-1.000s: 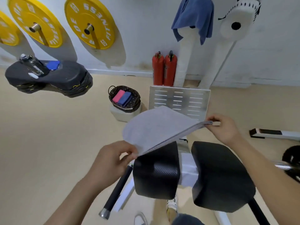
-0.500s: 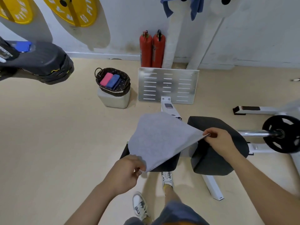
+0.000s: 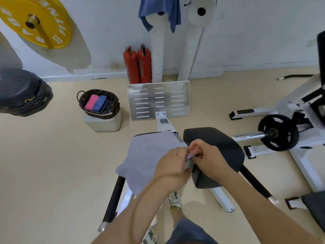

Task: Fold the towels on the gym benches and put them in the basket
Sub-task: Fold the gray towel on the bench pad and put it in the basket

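Observation:
A grey towel [image 3: 149, 155] lies draped over the left black pad of the gym machine, hiding most of it. My left hand [image 3: 173, 163] and my right hand [image 3: 210, 158] meet at the towel's right edge, both pinching its corners together between the two pads. The right black pad [image 3: 221, 147] is bare. A dark wicker basket [image 3: 84, 103] stands on a pale block at the left, holding a folded pink towel [image 3: 91, 101] and a folded blue towel [image 3: 99, 103]. Another blue towel [image 3: 159, 9] hangs over a white padded roller by the wall.
A metal footplate [image 3: 158, 99] and two red fire extinguishers [image 3: 138, 63] stand beyond the pads. A barbell with a black plate [image 3: 277, 132] and a white frame [image 3: 309, 155] lie to the right. Black stacked pads [image 3: 22, 92] sit at the left, and a yellow weight plate [image 3: 35, 20] hangs on the wall.
My hands have come together, bringing the towel's left corner over to the right one. The towel has dropped from mid-air onto the left pad.

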The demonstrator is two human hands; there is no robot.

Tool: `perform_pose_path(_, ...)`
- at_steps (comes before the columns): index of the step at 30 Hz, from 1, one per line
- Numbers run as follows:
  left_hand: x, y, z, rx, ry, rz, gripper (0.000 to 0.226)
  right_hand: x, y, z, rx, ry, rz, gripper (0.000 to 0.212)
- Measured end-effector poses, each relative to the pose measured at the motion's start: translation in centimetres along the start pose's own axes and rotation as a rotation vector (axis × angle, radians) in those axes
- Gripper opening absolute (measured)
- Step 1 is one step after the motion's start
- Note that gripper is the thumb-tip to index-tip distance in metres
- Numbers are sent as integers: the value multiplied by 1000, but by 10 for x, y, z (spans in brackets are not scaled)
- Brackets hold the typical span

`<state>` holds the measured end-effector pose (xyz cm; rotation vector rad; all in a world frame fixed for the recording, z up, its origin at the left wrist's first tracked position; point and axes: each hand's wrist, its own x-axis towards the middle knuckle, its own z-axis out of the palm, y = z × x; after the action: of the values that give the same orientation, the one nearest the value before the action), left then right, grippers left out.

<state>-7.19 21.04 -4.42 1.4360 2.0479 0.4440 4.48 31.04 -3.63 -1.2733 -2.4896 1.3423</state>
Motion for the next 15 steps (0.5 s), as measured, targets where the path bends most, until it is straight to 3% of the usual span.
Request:
perform_pose_path(3, 21, 6, 8, 30, 84, -61, 21, 7, 1, -8, 21, -12, 19, 14)
perform_pose_path(7, 28, 3, -2, 78, 162, -13, 19, 21, -1, -16, 40, -91, 0, 17)
perform_pose_path(12, 12, -2, -38, -355, 214, -112, 10, 49, 0, -18, 47, -313, -93, 27)
perform_pose_path(15, -2, -3, -69, -555, 208, -83, 11, 71, -2, -7, 16, -392, -133, 17)
